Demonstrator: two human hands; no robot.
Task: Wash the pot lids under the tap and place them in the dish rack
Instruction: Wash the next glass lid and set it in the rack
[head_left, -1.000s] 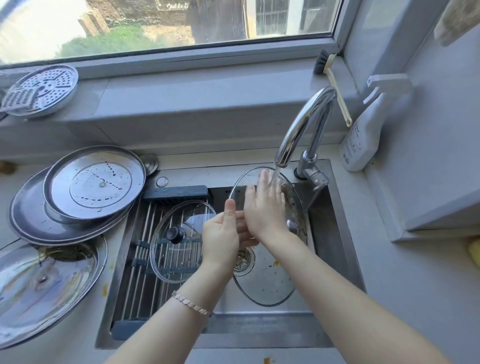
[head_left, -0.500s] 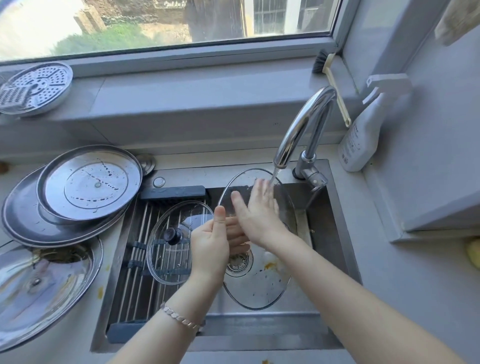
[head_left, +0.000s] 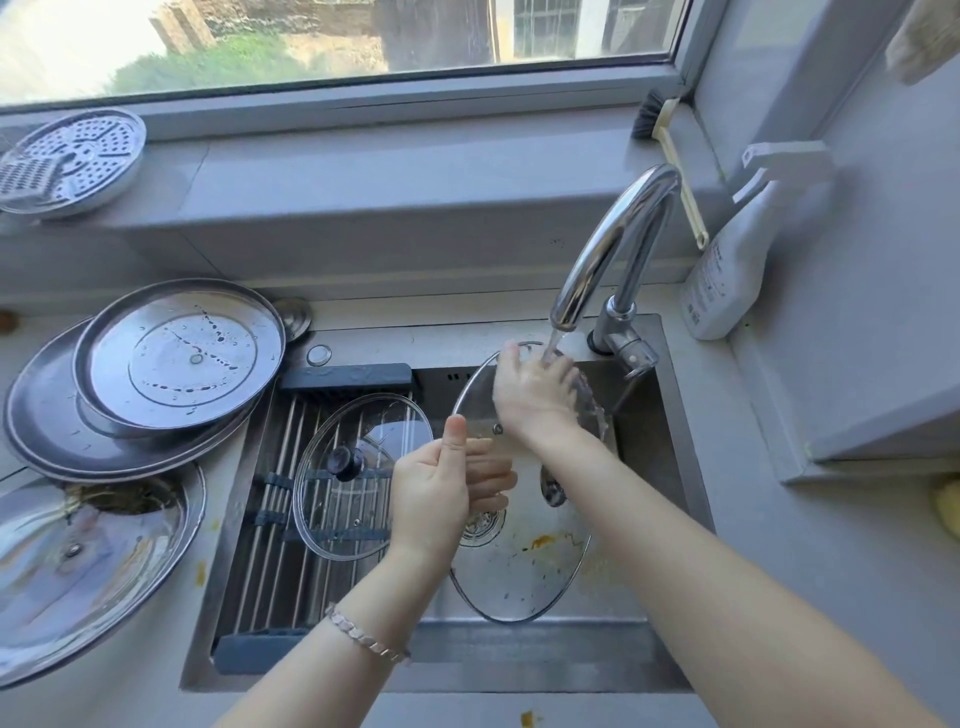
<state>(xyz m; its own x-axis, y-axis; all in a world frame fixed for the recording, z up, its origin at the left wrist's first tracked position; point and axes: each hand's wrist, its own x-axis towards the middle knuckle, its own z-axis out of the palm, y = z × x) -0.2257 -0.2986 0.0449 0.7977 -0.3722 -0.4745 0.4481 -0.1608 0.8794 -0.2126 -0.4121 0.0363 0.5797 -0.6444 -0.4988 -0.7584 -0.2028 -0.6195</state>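
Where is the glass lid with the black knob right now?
The glass lid with the black knob lies flat on the dish rack over the sink's left half, just left of the left hand.

Steel lid (head_left: 78, 561) cut off at left — spray-bottle label (head_left: 711, 291) perhaps unreadable.

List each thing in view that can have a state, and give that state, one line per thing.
Tap: running.
Large glass lid: in sink, tilted, still food-stained.
Small glass lid: flat on the rack, knob up.
Left hand: holding large lid's edge.
Right hand: rubbing large lid under the water.
Steel lids: stacked on counter.
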